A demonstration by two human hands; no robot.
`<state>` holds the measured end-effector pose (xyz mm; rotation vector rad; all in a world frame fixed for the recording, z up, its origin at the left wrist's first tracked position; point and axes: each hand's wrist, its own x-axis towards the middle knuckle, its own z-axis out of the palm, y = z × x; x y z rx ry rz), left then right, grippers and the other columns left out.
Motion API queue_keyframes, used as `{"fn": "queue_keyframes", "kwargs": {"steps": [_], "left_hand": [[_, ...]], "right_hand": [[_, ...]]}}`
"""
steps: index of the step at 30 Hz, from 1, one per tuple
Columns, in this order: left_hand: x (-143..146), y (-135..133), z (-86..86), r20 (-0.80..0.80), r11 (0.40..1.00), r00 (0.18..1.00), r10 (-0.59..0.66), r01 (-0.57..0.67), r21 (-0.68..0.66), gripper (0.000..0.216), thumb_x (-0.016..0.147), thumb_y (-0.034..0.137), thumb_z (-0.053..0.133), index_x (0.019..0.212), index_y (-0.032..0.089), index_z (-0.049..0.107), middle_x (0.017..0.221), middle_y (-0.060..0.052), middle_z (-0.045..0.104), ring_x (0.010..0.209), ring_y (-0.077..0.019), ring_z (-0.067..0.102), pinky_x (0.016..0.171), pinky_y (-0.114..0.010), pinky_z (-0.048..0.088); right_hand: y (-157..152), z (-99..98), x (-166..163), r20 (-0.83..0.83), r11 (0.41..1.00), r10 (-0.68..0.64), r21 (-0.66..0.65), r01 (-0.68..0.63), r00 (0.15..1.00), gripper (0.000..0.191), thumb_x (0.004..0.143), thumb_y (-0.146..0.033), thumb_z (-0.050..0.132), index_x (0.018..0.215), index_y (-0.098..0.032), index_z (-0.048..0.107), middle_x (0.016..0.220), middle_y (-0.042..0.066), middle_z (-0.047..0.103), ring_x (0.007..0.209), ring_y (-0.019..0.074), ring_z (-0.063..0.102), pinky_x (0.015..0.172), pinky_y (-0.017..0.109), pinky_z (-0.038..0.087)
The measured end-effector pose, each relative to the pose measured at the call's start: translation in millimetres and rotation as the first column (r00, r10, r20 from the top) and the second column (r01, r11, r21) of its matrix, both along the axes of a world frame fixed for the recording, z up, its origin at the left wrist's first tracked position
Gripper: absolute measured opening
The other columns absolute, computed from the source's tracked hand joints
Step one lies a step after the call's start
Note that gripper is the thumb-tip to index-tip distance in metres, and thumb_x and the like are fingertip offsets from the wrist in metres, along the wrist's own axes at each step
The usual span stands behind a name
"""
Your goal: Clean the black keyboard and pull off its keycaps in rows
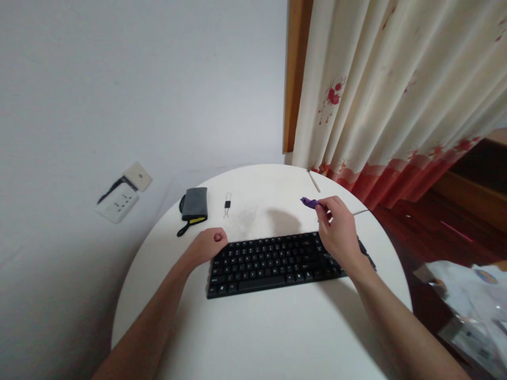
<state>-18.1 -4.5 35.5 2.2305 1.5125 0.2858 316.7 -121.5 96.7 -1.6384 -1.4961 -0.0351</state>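
Observation:
My right hand (338, 227) is raised over the right end of a black keyboard (265, 264). Thumb and fingertips pinch a small purple crumpled piece (309, 202), whose tip points left; whether it is cloth or plastic I cannot tell. At the keyboard's upper left corner my left hand (209, 244) is curled into a fist, with nothing visible in it. Just beyond that fist lies a dark grey pouch-like item (195, 203) with a yellow edge and a black loop. A black binder clip (227, 204) with its wire handles spread lies to the right of it.
The round white table (257, 327) stands against a wall with a socket plate (118, 202). A thin pale stick-like tool (314, 181) lies near the far right edge. Floral curtains (356, 105) hang behind, and plastic bags (471, 301) are on the floor at right.

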Motion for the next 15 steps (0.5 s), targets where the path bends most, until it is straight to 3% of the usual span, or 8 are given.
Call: {"fn": "queue_keyframes", "kwargs": {"steps": [3, 7, 10, 15], "left_hand": [[0.0, 3.8, -6.6, -0.010, 1.000, 1.000, 0.021, -0.021, 0.009, 0.017, 0.077, 0.026, 0.049, 0.069, 0.019, 0.063, 0.063, 0.000, 0.061, 0.063, -0.0167, 0.055, 0.060, -0.026, 0.035], [1.8, 6.4, -11.1, -0.025, 0.999, 0.999, 0.041, -0.041, 0.011, 0.017, 0.079, 0.025, 0.049, 0.074, 0.020, 0.064, 0.061, 0.001, 0.059, 0.061, -0.0166, 0.054, 0.059, -0.026, 0.033], [2.7, 6.5, -11.2, -0.020, 0.999, 0.999, 0.043, -0.043, 0.008, 0.016, 0.080, 0.024, 0.049, 0.076, 0.021, 0.064, 0.061, 0.001, 0.058, 0.061, -0.0168, 0.054, 0.058, -0.026, 0.032], [3.1, 5.3, -11.2, -0.007, 0.999, 0.999, 0.052, -0.052, 0.000, 0.018, 0.081, 0.026, 0.048, 0.078, 0.021, 0.065, 0.062, 0.001, 0.060, 0.062, -0.0174, 0.055, 0.058, -0.026, 0.032]], "right_hand": [[6.8, -12.8, 8.2, 0.170, 0.970, 0.013, -0.240, 0.029, 0.985, 0.021, 0.096, -0.021, 0.045, 0.092, -0.017, 0.065, 0.093, 0.011, 0.067, 0.087, 0.0229, 0.060, 0.079, 0.032, 0.043], [14.1, -30.4, 9.1, 0.262, 0.807, 0.136, -0.589, 0.047, 0.955, 0.025, 0.096, -0.022, 0.046, 0.087, -0.015, 0.069, 0.089, 0.014, 0.071, 0.082, 0.0234, 0.065, 0.072, 0.031, 0.041], [13.8, -31.2, 7.9, 0.269, 0.753, 0.182, -0.657, 0.042, 0.946, 0.027, 0.096, -0.024, 0.047, 0.087, -0.014, 0.071, 0.091, 0.016, 0.073, 0.084, 0.0242, 0.067, 0.073, 0.031, 0.042], [6.2, -22.7, 5.1, 0.233, 0.753, 0.199, -0.658, 0.004, 0.952, 0.028, 0.093, -0.022, 0.049, 0.081, -0.014, 0.072, 0.088, 0.016, 0.074, 0.083, 0.0231, 0.068, 0.074, 0.030, 0.042]]}}
